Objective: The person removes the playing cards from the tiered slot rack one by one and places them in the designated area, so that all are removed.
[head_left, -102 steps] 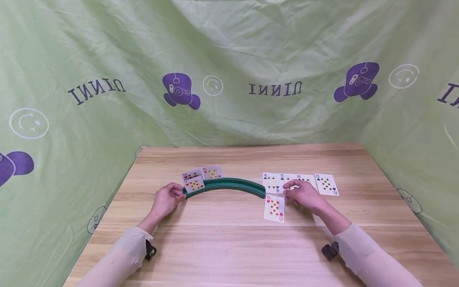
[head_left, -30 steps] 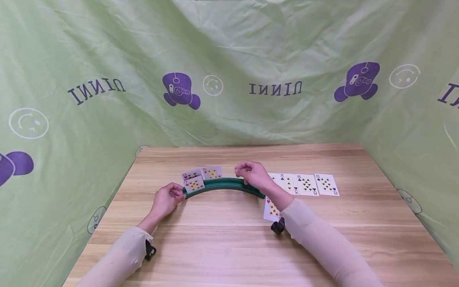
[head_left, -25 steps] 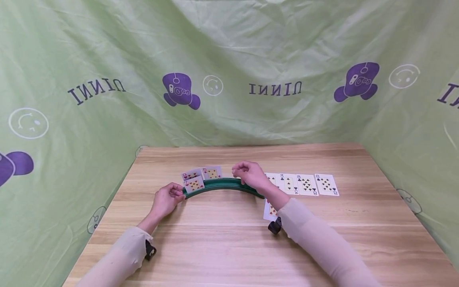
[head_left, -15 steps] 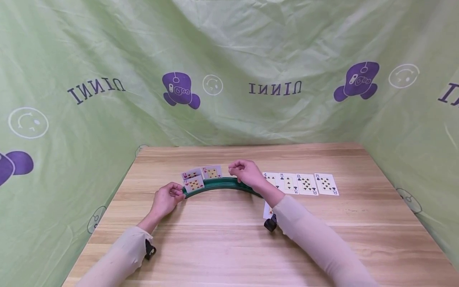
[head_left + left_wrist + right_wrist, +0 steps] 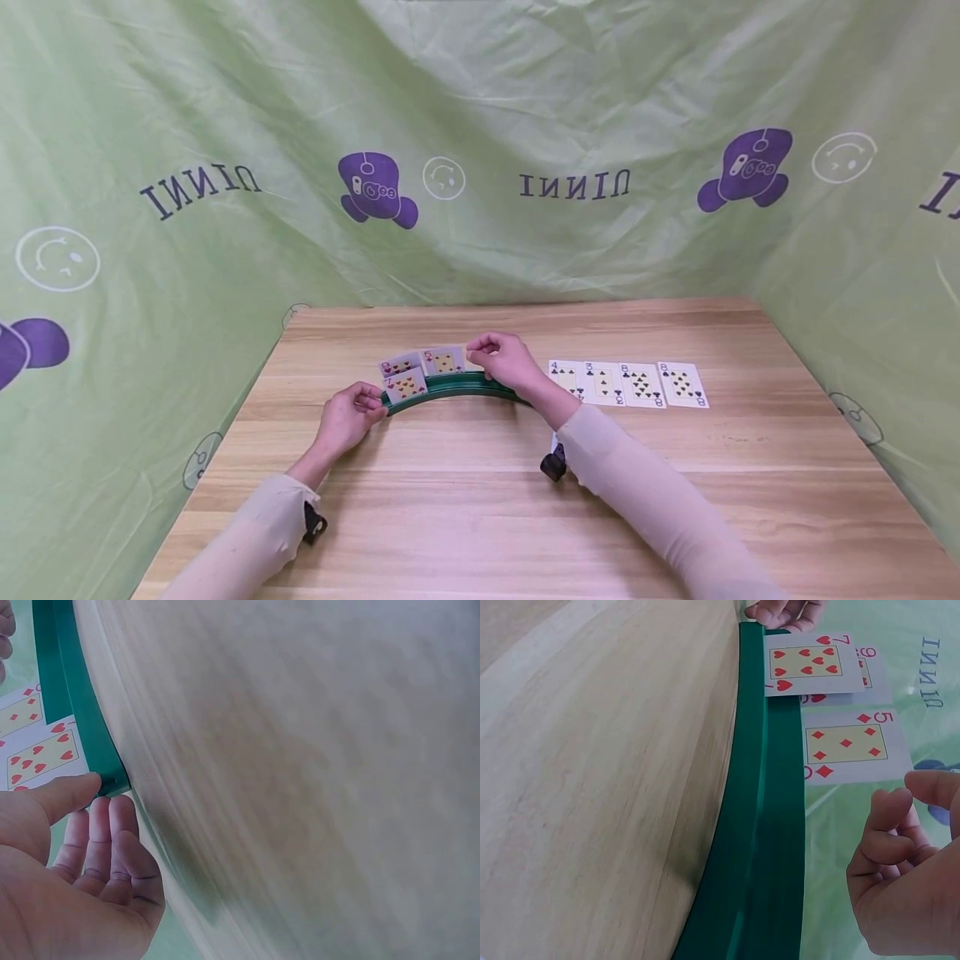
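My left hand [image 5: 348,419] pinches the left end of a curved green card holder [image 5: 467,383], thumb [image 5: 71,793] on top and fingers beneath. A seven of hearts [image 5: 806,664] stands in the holder's front slot. Behind it, in the rear slot, are a partly covered nine of hearts [image 5: 397,365] and a five of diamonds [image 5: 847,746]. My right hand [image 5: 508,364] hovers over the holder just right of the five of diamonds, fingers loosely bent. One fingertip is at that card's upper corner; whether it touches I cannot tell. No card shows in its grasp.
Several black-suit cards lie face up in a row on the right, among them a four [image 5: 564,379], a three [image 5: 602,383] and an eight [image 5: 682,385]. My right sleeve [image 5: 637,492] mostly covers another card below them. Green cloth [image 5: 480,250] walls the wooden table [image 5: 450,517].
My right hand has moved left from the card row on the right, across the holder, to beside the five of diamonds. The left hand and the holder have stayed in place.
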Available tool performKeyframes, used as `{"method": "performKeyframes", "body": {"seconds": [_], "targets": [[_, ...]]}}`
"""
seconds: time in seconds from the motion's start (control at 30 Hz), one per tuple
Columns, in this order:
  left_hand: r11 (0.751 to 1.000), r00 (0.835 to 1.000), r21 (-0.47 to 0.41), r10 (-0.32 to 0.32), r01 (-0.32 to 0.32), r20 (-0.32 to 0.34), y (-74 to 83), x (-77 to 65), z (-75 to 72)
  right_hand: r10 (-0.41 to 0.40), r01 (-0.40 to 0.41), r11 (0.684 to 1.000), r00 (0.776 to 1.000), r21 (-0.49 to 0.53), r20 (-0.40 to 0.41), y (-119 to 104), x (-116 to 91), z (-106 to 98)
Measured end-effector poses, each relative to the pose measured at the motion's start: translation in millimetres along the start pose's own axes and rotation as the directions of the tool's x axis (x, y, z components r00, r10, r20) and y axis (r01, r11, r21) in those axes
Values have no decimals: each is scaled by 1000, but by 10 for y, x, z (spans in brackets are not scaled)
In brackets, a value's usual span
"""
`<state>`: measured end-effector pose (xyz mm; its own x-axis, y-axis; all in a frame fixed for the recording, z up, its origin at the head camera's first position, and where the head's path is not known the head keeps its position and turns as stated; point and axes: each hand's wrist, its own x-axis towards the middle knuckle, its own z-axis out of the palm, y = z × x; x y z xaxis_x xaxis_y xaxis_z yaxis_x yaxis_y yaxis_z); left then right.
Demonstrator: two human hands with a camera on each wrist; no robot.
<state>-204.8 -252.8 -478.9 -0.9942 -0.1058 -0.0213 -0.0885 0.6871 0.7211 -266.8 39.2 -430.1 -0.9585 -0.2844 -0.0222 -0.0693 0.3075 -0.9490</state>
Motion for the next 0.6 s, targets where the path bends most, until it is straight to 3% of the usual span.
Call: {"method": "performKeyframes", "body": {"seconds": [0.6], "targets": [[1000,1000,1,14,-14,-4,-18,5,3,-10,10,1000,1000,9,-6,-38,70,127]]}}
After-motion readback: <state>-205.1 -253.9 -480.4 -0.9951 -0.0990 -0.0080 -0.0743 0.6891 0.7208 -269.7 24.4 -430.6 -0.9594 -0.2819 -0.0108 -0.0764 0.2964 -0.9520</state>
